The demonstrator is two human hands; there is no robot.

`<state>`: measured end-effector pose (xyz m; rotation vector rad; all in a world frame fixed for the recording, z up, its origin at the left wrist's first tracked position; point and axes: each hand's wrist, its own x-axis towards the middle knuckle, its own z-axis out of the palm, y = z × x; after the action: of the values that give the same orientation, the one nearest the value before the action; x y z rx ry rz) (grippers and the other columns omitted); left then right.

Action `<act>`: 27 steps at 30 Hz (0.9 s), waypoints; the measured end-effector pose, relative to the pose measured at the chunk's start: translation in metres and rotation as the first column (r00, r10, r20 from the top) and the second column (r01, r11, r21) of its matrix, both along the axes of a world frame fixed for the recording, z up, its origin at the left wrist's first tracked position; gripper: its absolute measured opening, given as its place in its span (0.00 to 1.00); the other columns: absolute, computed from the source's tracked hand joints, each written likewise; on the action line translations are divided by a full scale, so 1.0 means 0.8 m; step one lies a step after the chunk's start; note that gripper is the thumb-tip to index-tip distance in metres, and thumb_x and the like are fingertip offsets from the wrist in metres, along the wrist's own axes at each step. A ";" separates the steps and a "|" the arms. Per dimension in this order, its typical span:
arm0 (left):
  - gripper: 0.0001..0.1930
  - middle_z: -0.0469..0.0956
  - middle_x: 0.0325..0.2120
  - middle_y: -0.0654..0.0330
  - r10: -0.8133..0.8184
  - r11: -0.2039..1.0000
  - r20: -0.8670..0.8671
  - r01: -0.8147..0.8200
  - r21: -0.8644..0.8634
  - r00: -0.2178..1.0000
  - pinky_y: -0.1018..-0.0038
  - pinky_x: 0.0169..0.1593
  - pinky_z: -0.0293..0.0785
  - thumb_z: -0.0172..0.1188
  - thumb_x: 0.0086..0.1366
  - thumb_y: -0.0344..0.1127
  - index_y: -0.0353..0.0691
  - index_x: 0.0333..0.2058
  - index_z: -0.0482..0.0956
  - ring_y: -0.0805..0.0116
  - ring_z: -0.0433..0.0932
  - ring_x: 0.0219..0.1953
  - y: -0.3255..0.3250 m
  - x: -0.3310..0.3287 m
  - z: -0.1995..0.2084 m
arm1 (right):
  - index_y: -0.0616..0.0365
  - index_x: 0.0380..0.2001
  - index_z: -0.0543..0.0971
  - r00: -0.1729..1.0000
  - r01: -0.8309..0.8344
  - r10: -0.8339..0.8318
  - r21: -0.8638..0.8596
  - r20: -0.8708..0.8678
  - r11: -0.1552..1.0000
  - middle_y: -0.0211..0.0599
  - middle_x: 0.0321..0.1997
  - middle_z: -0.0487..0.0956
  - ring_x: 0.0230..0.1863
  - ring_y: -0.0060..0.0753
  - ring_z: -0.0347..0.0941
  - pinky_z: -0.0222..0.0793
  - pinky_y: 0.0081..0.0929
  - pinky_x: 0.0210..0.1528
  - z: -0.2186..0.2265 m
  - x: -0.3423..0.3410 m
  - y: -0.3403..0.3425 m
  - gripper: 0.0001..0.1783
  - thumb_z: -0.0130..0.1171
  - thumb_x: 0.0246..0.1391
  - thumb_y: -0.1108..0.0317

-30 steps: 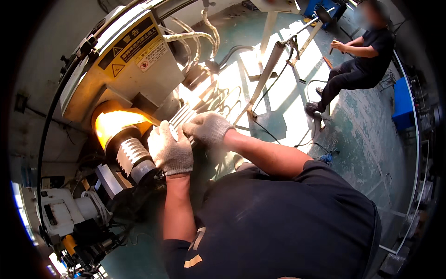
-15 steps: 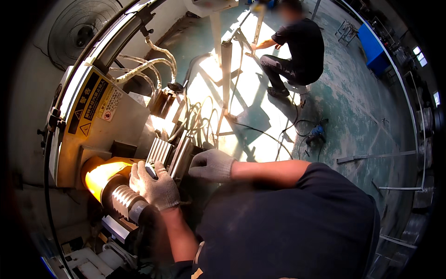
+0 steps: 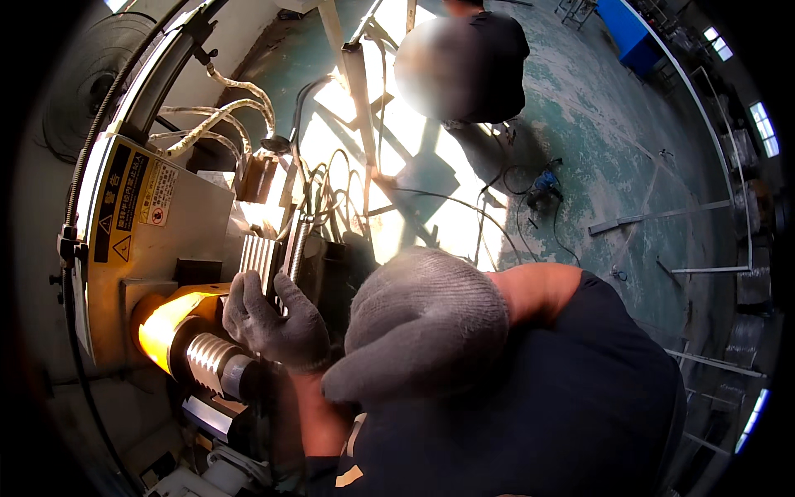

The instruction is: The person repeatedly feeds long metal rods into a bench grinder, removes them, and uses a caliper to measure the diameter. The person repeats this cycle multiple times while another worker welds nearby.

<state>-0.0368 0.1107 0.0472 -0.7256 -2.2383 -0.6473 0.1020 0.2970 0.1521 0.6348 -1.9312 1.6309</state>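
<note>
Ribbed aluminium profile (image 3: 258, 258), pale and finned, stands against the grey machine housing (image 3: 157, 248), just above the threaded steel roller (image 3: 207, 356). Left hand (image 3: 277, 323), knit-gloved, fingers curled, grip closed around the profile's lower end. Right hand (image 3: 418, 327), gloved, hangs beside it raised toward the camera, grip impossible to tell.

Both gloved hands: left hand (image 3: 277, 323) curled, fingers gripping; right hand (image 3: 418, 323) raised close, loosely cupped.

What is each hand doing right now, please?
Left hand: gloved, closed on the ribbed metal piece at the machine.
Right hand: gloved, raised near the camera, holding nothing visible; open or closed cannot be told.
</note>
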 end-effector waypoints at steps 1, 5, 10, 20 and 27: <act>0.14 0.85 0.45 0.46 -0.107 0.992 0.032 0.104 0.066 0.994 0.51 0.62 0.72 0.70 0.64 0.31 0.32 0.46 0.85 0.44 0.80 0.52 0.005 -0.005 -0.012 | 0.53 0.48 0.87 0.998 -0.008 0.009 0.007 -0.069 1.000 0.41 0.38 0.87 0.34 0.42 0.85 0.80 0.38 0.36 0.010 0.002 -0.007 0.16 0.72 0.55 0.72; 0.12 0.84 0.44 0.50 -0.266 0.961 0.300 0.278 0.004 0.916 0.53 0.59 0.74 0.68 0.63 0.30 0.40 0.46 0.86 0.47 0.81 0.51 0.034 -0.017 -0.007 | 0.53 0.45 0.88 0.963 0.003 -0.021 -0.067 -0.267 0.998 0.39 0.35 0.86 0.29 0.40 0.82 0.76 0.38 0.31 0.056 0.004 -0.017 0.16 0.73 0.51 0.73; 0.14 0.85 0.44 0.50 -0.194 0.965 0.254 0.231 -0.126 0.948 0.53 0.59 0.74 0.69 0.62 0.32 0.39 0.47 0.85 0.45 0.81 0.51 0.044 -0.051 -0.037 | 0.53 0.40 0.89 0.885 0.103 -0.191 -0.222 -0.424 0.970 0.36 0.32 0.85 0.23 0.37 0.79 0.72 0.37 0.24 0.069 -0.014 -0.027 0.15 0.73 0.46 0.74; 0.18 0.85 0.42 0.51 -0.071 0.927 0.137 0.116 -0.357 0.988 0.53 0.54 0.76 0.73 0.61 0.39 0.38 0.47 0.84 0.46 0.81 0.48 0.087 -0.106 -0.065 | 0.53 0.55 0.85 0.979 0.152 -0.149 0.014 -0.140 0.988 0.39 0.37 0.85 0.34 0.47 0.84 0.80 0.42 0.35 -0.049 -0.022 0.130 0.24 0.73 0.52 0.74; 0.19 0.84 0.43 0.50 0.028 0.958 0.183 0.026 -0.285 0.983 0.54 0.52 0.76 0.72 0.60 0.36 0.37 0.49 0.84 0.46 0.80 0.46 0.094 -0.111 -0.063 | 0.50 0.51 0.86 0.719 0.295 -0.497 0.435 0.485 0.851 0.43 0.46 0.88 0.43 0.51 0.86 0.83 0.41 0.47 -0.275 -0.029 0.179 0.17 0.67 0.58 0.67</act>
<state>-0.1252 0.1856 -0.0035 -0.8341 -2.5384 -0.4059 0.0787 0.4405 -0.0678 -0.2378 -2.5894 1.3073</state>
